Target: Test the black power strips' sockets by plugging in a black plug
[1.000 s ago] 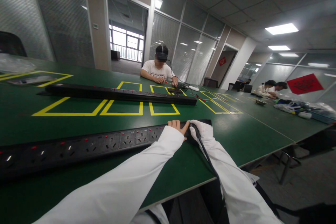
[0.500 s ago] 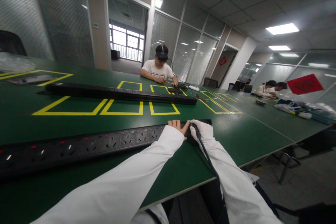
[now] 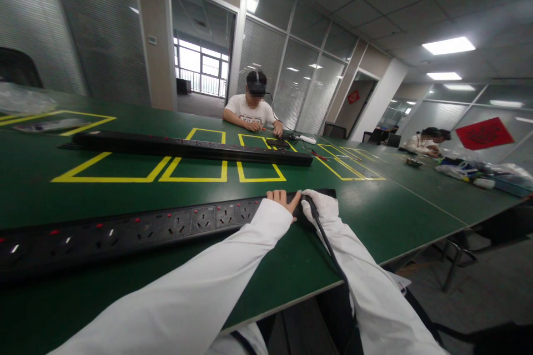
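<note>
A long black power strip (image 3: 179, 224) with several sockets and red switches lies along the near side of the green table. My left hand (image 3: 283, 199) rests over the strip near its right end, its fingers bent over the strip and the index finger and thumb spread apart. Beside it, my right hand (image 3: 318, 206), in a white glove, is closed around the end of a black cable (image 3: 327, 241) at the strip's right end. The cable runs down past the table edge. Where the cable meets the strip is hidden by my hands.
Another long black strip (image 3: 195, 150) lies farther back across yellow tape outlines (image 3: 108, 180). A person (image 3: 250, 111) works across the table (image 3: 416, 205) near wires. Bags and a blue tray (image 3: 510, 186) are at the right, with two people beyond.
</note>
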Tool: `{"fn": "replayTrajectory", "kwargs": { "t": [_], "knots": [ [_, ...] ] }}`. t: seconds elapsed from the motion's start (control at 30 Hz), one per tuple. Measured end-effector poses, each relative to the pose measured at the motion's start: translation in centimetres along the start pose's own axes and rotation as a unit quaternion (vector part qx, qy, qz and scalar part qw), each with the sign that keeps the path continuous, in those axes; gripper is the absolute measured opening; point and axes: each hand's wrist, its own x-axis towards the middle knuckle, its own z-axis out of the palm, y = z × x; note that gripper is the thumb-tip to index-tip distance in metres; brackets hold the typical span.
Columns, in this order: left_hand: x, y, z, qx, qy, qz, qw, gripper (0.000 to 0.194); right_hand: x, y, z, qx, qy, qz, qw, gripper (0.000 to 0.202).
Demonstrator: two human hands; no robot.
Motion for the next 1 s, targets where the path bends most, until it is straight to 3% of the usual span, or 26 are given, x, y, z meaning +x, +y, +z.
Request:
{"fn": "replayTrajectory", "kwargs": {
  "t": [1.0],
  "knots": [
    [0.10, -0.02, -0.18, -0.028, -0.010, -0.006, 1.000, 0.081, 0.24, -0.38, -0.32, 0.004, -0.015, 0.018, 1.000, 0.030]
  ]
}}
